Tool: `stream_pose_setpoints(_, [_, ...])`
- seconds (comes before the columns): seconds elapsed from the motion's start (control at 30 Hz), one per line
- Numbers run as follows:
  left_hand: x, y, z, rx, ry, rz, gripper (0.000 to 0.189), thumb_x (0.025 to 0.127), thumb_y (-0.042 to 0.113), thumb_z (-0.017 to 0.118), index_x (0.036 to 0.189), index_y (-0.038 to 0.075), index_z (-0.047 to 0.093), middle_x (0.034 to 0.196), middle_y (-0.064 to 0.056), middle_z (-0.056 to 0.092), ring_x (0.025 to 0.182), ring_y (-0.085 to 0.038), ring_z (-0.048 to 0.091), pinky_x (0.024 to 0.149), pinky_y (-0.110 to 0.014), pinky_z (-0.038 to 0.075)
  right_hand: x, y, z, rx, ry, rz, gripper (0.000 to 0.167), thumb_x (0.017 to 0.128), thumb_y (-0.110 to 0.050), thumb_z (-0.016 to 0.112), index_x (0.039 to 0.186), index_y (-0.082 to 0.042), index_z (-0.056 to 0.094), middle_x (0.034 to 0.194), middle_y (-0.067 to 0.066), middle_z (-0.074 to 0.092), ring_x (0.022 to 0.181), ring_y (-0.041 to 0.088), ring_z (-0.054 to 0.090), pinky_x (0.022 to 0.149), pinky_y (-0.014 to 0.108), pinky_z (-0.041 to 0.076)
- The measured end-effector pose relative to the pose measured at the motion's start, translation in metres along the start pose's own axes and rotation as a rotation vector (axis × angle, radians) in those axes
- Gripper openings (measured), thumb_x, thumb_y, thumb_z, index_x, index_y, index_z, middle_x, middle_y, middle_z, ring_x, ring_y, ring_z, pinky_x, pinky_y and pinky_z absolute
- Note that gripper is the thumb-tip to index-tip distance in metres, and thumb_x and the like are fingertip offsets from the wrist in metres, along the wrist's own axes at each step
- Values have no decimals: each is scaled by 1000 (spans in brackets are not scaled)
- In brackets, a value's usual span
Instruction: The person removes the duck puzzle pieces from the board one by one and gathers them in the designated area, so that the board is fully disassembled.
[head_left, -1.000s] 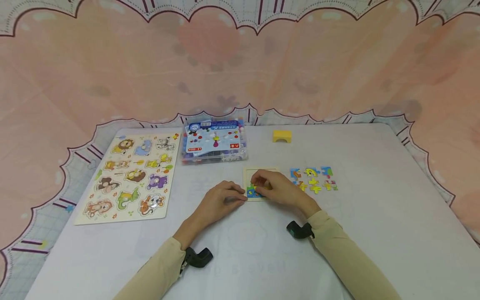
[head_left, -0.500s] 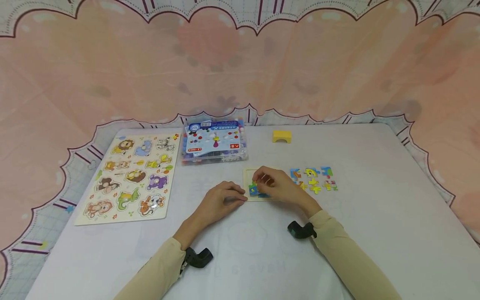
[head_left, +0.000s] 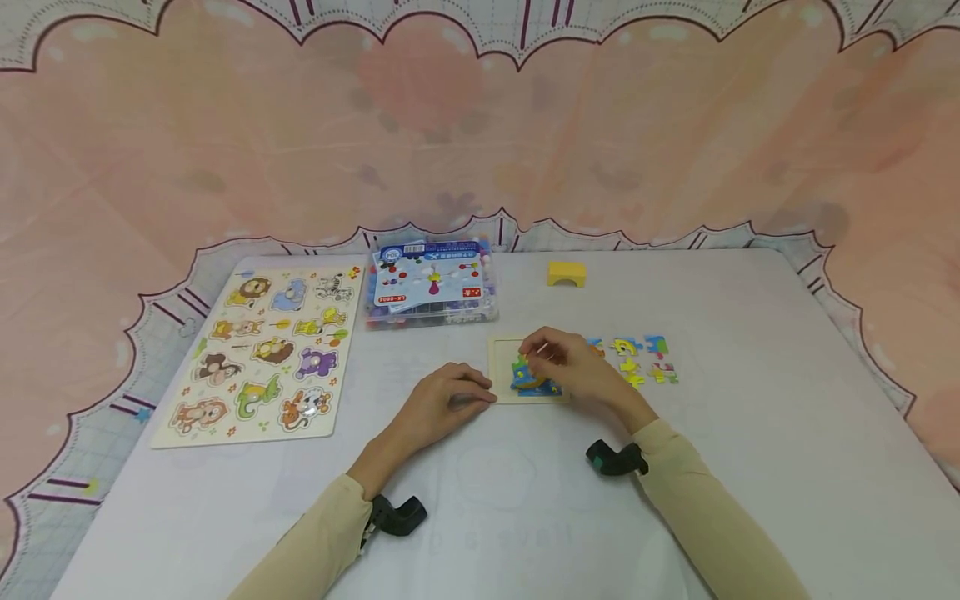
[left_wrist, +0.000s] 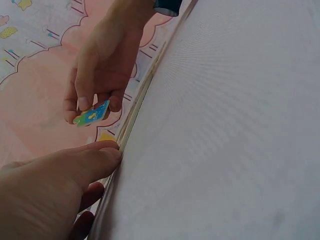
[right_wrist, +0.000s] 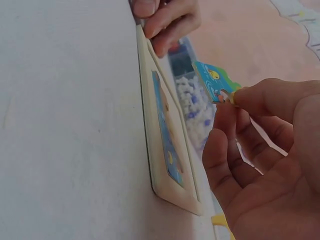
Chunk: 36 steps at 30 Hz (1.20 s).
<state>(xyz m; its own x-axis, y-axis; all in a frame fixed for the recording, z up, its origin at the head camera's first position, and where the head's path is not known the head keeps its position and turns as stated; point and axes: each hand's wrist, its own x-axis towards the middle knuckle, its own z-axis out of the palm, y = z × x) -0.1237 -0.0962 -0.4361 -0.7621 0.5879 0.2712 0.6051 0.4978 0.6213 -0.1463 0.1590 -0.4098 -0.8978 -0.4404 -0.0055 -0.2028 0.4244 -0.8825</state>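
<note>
My left hand point(head_left: 442, 404) rests at the near left corner of a small wooden puzzle tray point(head_left: 492, 354), its thumb and fingers holding the edge. In the right wrist view, blue puzzle pieces lie along one side inside the tray point(right_wrist: 175, 196). My right hand point(head_left: 581, 367) is over the tray and pinches a puzzle piece point(right_wrist: 212, 80) between thumb and fingers. That piece is blue and green with a yellow figure and is raised off the tray. To the right lie several loose puzzle pieces point(head_left: 656, 343), partly hidden by the right hand.
A wooden animal puzzle board point(head_left: 258, 400) lies on the left of the white table point(head_left: 480, 517). Behind the tray stands a clear plastic box point(head_left: 431, 315) with a printed label. A yellow arch block point(head_left: 566, 272) sits at the back.
My right hand has moved a little to the right with the puzzle piece, from the tray's near left area toward its middle. The left hand stays at the tray's edge.
</note>
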Motion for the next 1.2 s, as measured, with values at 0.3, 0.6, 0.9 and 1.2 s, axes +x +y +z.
stream_pose_setpoints(0.3, [0, 1, 1, -2, 8, 17, 12, 84, 14, 72, 94, 20, 76, 105, 5, 67, 104, -11, 58, 91, -32, 50, -8, 3, -11, 12, 24, 26, 17, 93, -16, 59, 109, -10, 61, 107, 7, 62, 95, 22, 55, 87, 27, 48])
stream_pose_setpoints(0.6, [0, 1, 2, 7, 3, 1, 13, 84, 13, 71, 94, 20, 76, 106, 5, 66, 105, -11, 58, 92, -32, 49, -19, 11, -23, 9, 60, 38, 17, 92, -12, 60, 108, -13, 61, 105, 4, 63, 96, 20, 57, 95, 31, 47])
stream_pose_setpoints(0.9, [1, -1, 2, 1, 3, 13, 13, 85, 12, 70, 94, 20, 75, 105, 5, 66, 103, -11, 57, 91, -31, 49, -32, 20, -34, 6, 94, 51, 18, 91, -12, 60, 109, -11, 61, 103, 7, 63, 88, 19, 60, 79, 21, 51])
stream_pose_setpoints(1.2, [1, 0, 1, -3, 4, 5, 13, 86, 11, 69, 94, 20, 75, 105, 5, 66, 105, -11, 58, 93, -32, 49, -45, 27, -44, -1, 88, 62, 18, 91, -13, 61, 109, -11, 61, 97, 9, 64, 84, 18, 61, 76, 24, 52])
